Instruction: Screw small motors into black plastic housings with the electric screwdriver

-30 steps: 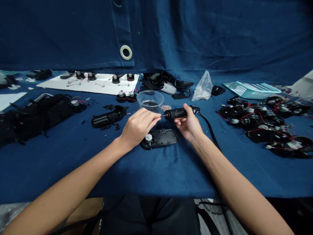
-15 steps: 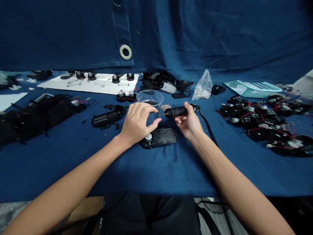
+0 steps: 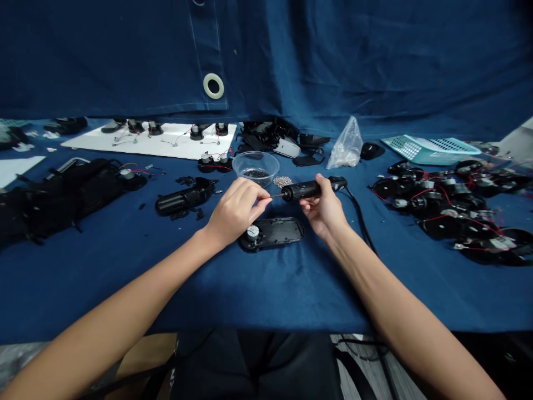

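Note:
A black corded electric screwdriver (image 3: 302, 190) lies level in my right hand (image 3: 327, 211), the fingers wrapped round its body and the thumb on top. Its thin bit (image 3: 277, 195) points left. The thumb and forefinger of my left hand (image 3: 233, 211) pinch the bit's end; whether a screw sits there is hidden. Below both hands, a long black plastic shell (image 3: 283, 233) rests on the blue cloth, with a round silver-topped motor (image 3: 252, 232) at its left end. Just behind the hands are a clear bowl (image 3: 273, 161) of small dark pieces and a heap of small silvery pieces (image 3: 282, 181).
To the left lies a black housing (image 3: 183, 199), with a dark pile of parts (image 3: 62, 194) beyond. Wired black parts (image 3: 445, 205) spread at right near a turquoise basket (image 3: 433, 153). A plastic bag (image 3: 346, 144) and white board (image 3: 166, 145) stand behind. The screwdriver's cord (image 3: 360, 222) trails right.
My left thumb and forefinger, apart before, have closed together at the end of the bit. The screwdriver has shifted slightly to the right; the shell stays in place.

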Tool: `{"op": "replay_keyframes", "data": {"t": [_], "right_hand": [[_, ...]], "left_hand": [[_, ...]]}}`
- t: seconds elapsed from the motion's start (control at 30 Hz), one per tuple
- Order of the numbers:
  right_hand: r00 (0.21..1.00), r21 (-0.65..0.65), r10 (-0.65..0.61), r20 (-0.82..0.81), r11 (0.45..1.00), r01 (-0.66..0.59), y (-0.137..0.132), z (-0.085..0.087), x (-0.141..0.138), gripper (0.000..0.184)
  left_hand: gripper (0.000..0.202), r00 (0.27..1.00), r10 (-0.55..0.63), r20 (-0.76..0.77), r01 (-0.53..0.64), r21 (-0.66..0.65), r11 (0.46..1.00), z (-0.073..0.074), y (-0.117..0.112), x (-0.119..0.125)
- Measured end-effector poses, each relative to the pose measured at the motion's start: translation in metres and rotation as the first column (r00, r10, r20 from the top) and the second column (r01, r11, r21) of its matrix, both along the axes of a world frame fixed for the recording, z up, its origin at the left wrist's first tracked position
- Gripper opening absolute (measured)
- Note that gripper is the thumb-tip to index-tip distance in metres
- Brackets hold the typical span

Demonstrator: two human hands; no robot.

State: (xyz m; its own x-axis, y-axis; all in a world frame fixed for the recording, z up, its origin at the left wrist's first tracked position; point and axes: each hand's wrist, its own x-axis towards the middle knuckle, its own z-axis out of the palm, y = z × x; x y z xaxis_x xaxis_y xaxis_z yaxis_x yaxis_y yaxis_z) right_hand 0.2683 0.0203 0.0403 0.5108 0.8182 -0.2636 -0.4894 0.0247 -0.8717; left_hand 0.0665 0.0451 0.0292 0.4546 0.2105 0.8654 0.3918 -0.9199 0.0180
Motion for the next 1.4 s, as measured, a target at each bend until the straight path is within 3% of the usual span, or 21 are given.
{"op": "replay_keyframes", "data": {"t": [0.17,0.27,0.37,0.5,0.6,0.67,0.83,0.93,1.03,1.2,1.4], "right_hand": [[0.999,0.058,-0.002,-0.035,0.998,0.004,0.000,0.000,-0.002,0.034],[0.997,0.146,-0.058,-0.043,0.987,0.063,-0.001,0.007,0.001,0.036],[0.991,0.216,-0.123,-0.058,0.967,0.133,-0.002,0.019,0.008,0.033],[0.980,0.310,-0.147,-0.132,0.933,0.182,-0.004,0.041,0.017,0.025],[0.973,0.387,-0.181,-0.140,0.895,0.222,-0.001,0.061,0.019,0.023],[0.973,0.461,-0.223,-0.060,0.858,0.225,0.003,0.075,0.015,0.019],[0.933,0.669,-0.309,0.186,0.735,0.110,0.013,0.097,-0.011,0.007],[0.890,0.700,-0.321,0.323,0.714,0.004,0.010,0.092,-0.028,0.014],[0.871,0.650,-0.282,0.402,0.758,-0.055,0.002,0.077,-0.042,0.020],[0.923,0.572,-0.168,0.346,0.818,-0.065,-0.006,0.057,-0.058,0.023],[0.918,0.565,-0.166,0.359,0.822,-0.072,-0.007,0.056,-0.064,0.021]], "left_hand": [[0.010,0.995,0.081,-0.054,-0.084,-0.048,0.995,0.009,-0.012,0.004],[0.036,0.995,0.084,-0.056,-0.094,-0.209,0.973,0.020,-0.023,0.000],[0.049,0.995,0.011,-0.097,-0.051,-0.420,0.906,0.022,-0.031,-0.014],[0.081,0.924,-0.118,-0.363,-0.128,-0.586,0.800,0.006,-0.036,-0.031],[0.070,0.893,-0.130,-0.431,-0.181,-0.608,0.773,-0.007,-0.032,-0.030],[0.059,0.899,-0.153,-0.411,-0.151,-0.618,0.772,-0.010,-0.026,-0.023],[0.058,0.914,-0.201,-0.352,-0.067,-0.620,0.782,-0.013,-0.010,-0.008],[0.059,0.916,-0.215,-0.339,-0.057,-0.639,0.767,-0.016,-0.007,-0.006],[0.058,0.919,-0.207,-0.336,-0.057,-0.631,0.773,-0.018,-0.006,-0.006],[0.057,0.921,-0.187,-0.343,-0.069,-0.614,0.786,-0.019,-0.007,-0.006],[0.057,0.921,-0.202,-0.333,-0.056,-0.626,0.778,-0.021,-0.007,-0.005]]}}
